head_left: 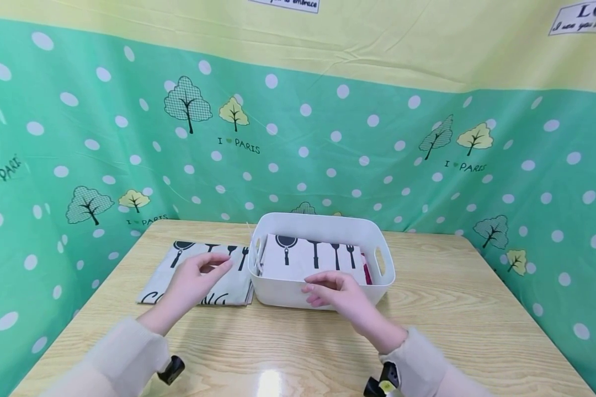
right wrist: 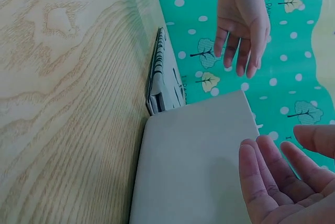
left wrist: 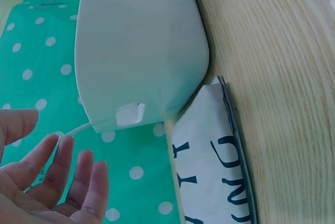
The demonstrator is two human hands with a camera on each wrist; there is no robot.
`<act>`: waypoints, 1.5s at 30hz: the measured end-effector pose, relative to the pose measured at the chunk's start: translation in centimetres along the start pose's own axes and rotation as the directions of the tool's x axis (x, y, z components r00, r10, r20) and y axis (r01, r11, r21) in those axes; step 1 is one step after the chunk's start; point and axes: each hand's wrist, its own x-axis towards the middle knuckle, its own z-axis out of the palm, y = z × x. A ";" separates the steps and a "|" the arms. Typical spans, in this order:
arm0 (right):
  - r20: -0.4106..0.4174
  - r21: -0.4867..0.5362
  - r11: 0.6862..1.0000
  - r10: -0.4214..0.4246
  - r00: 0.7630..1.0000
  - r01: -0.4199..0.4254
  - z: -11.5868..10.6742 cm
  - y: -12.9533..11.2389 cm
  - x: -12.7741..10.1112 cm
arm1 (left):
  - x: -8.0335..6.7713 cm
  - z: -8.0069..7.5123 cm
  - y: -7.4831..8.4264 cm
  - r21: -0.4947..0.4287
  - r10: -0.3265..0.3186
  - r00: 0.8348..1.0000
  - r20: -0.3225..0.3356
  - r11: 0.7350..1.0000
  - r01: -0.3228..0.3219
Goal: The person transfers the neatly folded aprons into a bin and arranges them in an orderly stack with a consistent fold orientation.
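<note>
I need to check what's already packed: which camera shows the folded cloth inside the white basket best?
The head view: it looks down into the white basket at the folded cloth with its utensil print. Both wrist views show only the basket's outer wall, nothing inside.

red cloth [head_left: 366, 270] mostly hidden, wall signs [head_left: 583, 17] cropped

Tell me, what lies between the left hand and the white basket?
In the head view, the folded utensil-print cloth lies under the left hand and stretches across to the white basket.

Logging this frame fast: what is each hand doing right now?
Left hand: open, holding nothing, above the folded cloth.
Right hand: open, holding nothing, at the white basket front wall.
</note>
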 end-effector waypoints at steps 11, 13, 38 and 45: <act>0.026 0.033 0.999 0.024 0.999 -0.025 0.8 0.8 0.2 | -0.3 0.0 -1.5 0.014 -0.017 1.000 0.018 1.000 0.017; 0.024 0.027 0.999 0.028 0.999 -0.029 1.0 0.9 0.2 | -0.3 0.0 -1.8 0.015 -0.026 1.000 0.018 1.000 0.026; 0.059 0.064 0.997 0.026 0.998 -0.030 3.7 2.7 0.9 | -0.3 1.0 -4.8 0.098 -0.104 0.993 0.061 0.990 0.097; 0.068 0.070 0.997 0.022 0.997 -0.027 4.4 3.2 1.1 | 0.1 1.0 -5.2 0.142 -0.134 0.986 0.099 0.983 0.120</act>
